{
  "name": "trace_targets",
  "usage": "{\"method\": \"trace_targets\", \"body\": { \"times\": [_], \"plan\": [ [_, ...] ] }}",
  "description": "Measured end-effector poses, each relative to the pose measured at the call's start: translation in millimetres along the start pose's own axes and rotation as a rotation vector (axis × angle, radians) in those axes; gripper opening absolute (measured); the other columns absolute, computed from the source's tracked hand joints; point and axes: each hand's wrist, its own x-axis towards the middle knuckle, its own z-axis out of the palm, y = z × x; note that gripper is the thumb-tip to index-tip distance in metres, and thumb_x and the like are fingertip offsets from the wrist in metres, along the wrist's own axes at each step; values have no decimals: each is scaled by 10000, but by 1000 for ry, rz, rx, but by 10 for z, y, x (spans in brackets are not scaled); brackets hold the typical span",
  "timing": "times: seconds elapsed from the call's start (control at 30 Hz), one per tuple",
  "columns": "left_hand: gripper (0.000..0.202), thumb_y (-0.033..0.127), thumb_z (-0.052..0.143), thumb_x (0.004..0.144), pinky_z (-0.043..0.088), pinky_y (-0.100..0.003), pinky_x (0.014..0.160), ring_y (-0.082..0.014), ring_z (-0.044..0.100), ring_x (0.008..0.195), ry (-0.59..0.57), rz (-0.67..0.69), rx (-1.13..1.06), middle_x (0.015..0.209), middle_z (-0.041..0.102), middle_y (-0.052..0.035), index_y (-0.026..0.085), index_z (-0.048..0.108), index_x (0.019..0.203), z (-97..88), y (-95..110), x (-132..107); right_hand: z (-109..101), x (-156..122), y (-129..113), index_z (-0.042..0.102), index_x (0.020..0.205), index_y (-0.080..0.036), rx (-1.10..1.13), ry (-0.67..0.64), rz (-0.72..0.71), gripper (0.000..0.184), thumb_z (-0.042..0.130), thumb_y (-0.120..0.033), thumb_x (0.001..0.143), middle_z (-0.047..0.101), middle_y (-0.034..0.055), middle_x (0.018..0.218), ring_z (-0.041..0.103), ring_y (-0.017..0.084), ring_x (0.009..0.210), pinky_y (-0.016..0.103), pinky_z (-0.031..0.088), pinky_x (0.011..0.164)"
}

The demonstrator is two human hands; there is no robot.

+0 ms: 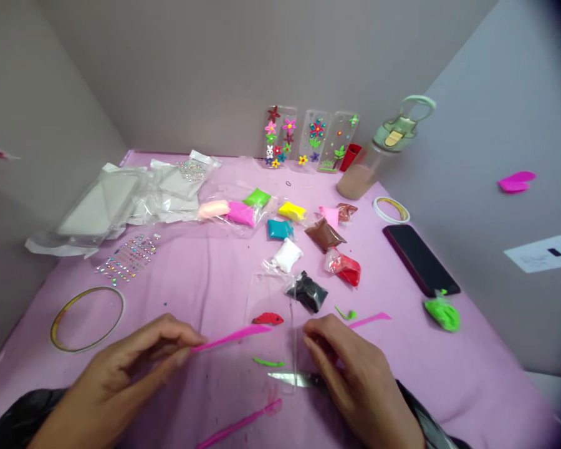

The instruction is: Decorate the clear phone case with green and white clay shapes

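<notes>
- The person's left hand, lower left of the frame, has its grip closed, thumb against fingers, on the near end of a pink plastic modelling tool; its flat blade points right, over the middle of the lower frame.
- The right hand, right of lower centre, has its fingers curled and its thumb near the index fingertip; whether its grip has hold of anything cannot be told.
- Between the hands lies a clear phone case, at centre and just below, with its edges faint against the pink cloth on the surface.
- A red clay piece with dark dots lies on the case, just above the tool's blade in the frame.
- A thin green clay strip lies below it, left of the right hand.
- A knife points left at lower centre, its dark handle partly hidden by the right hand.
- A second pink tool shows beyond the right hand, near a small green clay curl; a third pink tool lies at the bottom edge.
- Above the case sit black, white and red clay packets.
- Three decorated phone cases stand at upper centre, left of a bottle.
</notes>
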Motion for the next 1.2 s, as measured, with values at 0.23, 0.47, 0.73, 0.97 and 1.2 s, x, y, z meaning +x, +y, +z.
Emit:
{"method": "trace_targets", "body": {
  "times": [0.23,0.47,0.73,0.97,1.2],
  "plan": [
    [194,437,558,975,556,-259,850,-183,705,941,-275,-60,-192,960,737,9,294,689,987,357,113,83,93,2,-15,557,963,-221,39,-216,103,95,521,-137,991,637,34,892,631,197,753,304,489,643],
    [262,527,646,895,572,-276,874,-213,689,1000,-27,-142,-174,984,723,-13,291,710,989,14,-63,98,247,464,-91,595,978,-169,110,-257,-61,82,547,-103,976,627,60,928,606,209,830,353,504,749],
    [264,534,606,921,525,-216,722,-175,645,806,-64,-101,-49,817,672,21,290,699,885,-43,-26,181,229,421,-87,595,1220,-226,403,-81,-116,223,625,-208,999,661,28,977,638,161,844,293,522,769],
    [294,534,518,971,492,-228,734,-178,624,826,-138,-97,-15,837,652,28,285,659,901,8,45,232,303,349,-81,652,1050,-204,396,-174,-109,88,571,-190,1019,657,48,952,625,177,851,301,515,751],
    [316,544,497,977,484,-259,755,-205,628,856,-146,-107,28,857,665,12,270,641,911,0,109,265,265,374,-107,686,998,-160,219,-245,-150,137,555,-189,1025,653,66,912,607,199,838,308,519,726]
  ]
}}
